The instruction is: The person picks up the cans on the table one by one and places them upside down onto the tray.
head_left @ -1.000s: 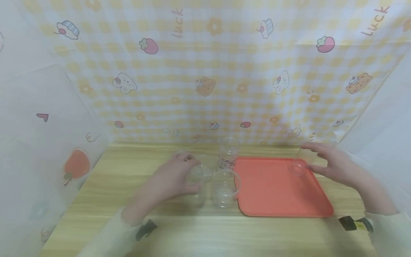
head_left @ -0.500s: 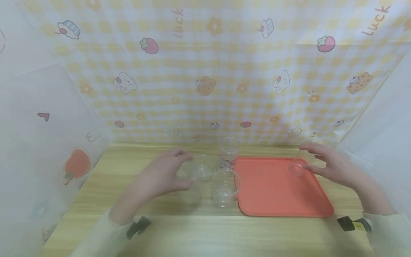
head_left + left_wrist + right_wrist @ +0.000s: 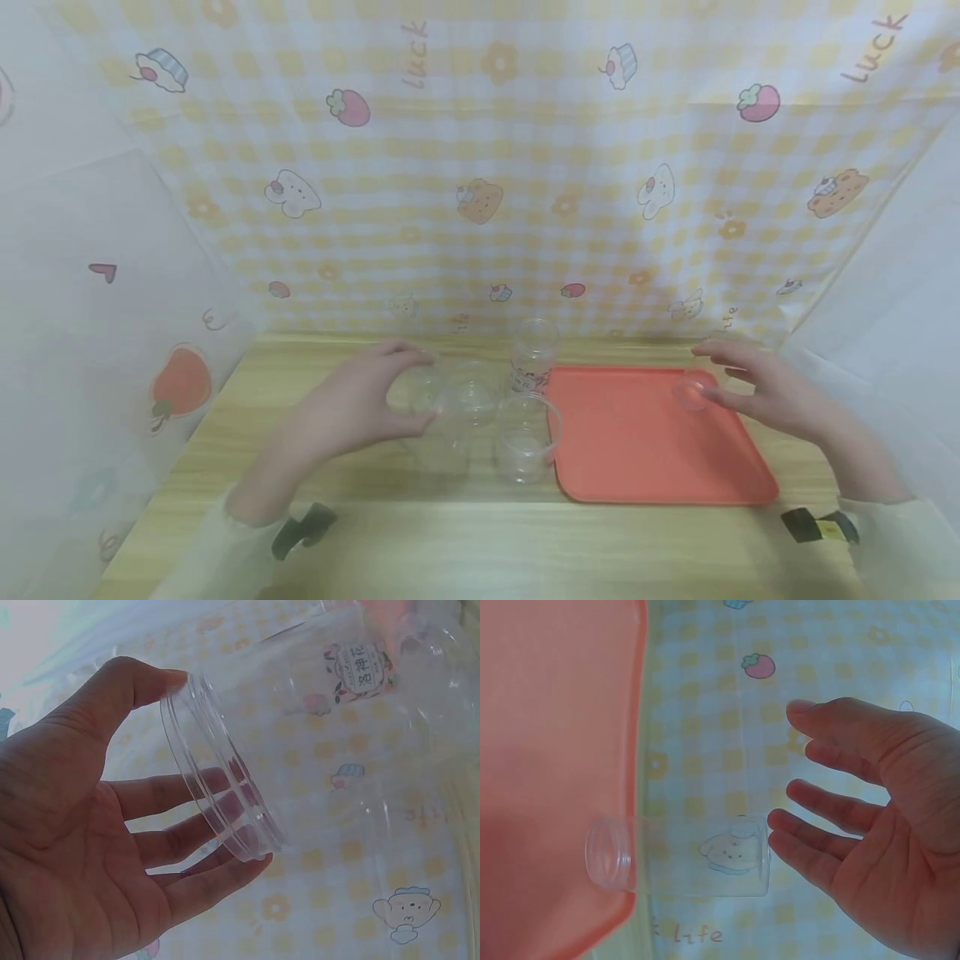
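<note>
My left hand (image 3: 352, 404) grips the ringed rim of a clear plastic jar (image 3: 442, 450), left of the other jars. In the left wrist view, the thumb lies on top of this jar's rim (image 3: 206, 742) and the fingers curl beneath it. Another clear jar (image 3: 691, 392) stands neck down at the far right corner of the orange tray (image 3: 637, 442). Beside it is my right hand (image 3: 772, 387), fingers loosely bent. The right wrist view shows the fingertips right by the upturned base of that jar (image 3: 682, 855), with the palm (image 3: 892, 877) apart from it.
Between my left hand and the tray stand several clear jars: one in front (image 3: 525, 454), one behind it to the left (image 3: 474, 396), and a labelled one (image 3: 534, 375) at the back. A checked cloth (image 3: 480, 250) rises behind the wooden table (image 3: 465, 550).
My left hand has moved left, away from the grouped jars, and the gripped jar has shifted left with it. The right hand has edged slightly left beside the upside-down jar.
</note>
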Demonstrator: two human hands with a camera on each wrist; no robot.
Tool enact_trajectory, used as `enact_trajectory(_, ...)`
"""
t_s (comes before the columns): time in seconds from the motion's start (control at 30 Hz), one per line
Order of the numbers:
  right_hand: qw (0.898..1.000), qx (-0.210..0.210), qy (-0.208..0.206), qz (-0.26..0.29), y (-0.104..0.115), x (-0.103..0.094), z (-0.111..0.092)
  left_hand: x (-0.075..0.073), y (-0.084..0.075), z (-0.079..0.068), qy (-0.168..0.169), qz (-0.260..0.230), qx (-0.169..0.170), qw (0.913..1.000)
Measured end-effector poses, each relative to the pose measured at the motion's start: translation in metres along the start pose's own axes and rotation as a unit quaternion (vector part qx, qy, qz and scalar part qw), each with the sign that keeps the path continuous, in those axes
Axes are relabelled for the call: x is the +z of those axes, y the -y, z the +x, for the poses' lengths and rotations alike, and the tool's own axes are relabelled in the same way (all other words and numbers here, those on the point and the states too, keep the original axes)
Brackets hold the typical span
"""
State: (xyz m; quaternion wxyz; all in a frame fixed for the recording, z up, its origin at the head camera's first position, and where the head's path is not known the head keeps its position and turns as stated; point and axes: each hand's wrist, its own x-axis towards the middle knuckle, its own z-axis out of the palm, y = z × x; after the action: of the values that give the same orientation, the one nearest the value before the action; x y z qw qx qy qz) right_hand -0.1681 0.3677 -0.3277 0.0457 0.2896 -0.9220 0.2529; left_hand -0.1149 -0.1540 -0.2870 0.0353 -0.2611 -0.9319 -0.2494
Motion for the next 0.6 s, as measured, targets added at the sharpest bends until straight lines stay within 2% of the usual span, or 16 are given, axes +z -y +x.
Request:
enact_trajectory(0.4,1.0,0.002,-0.011,0.017,0.002,0.004,-0.002,-0.015,0.015,-0.012,-0.026,-0.036,-0.046,0.9979)
enact_trajectory(0.6,0.999,0.012,-0.027,0.038,0.002,0.008,-0.004,-0.016,0.025,-0.017,-0.052,-0.074,-0.045,0.9949)
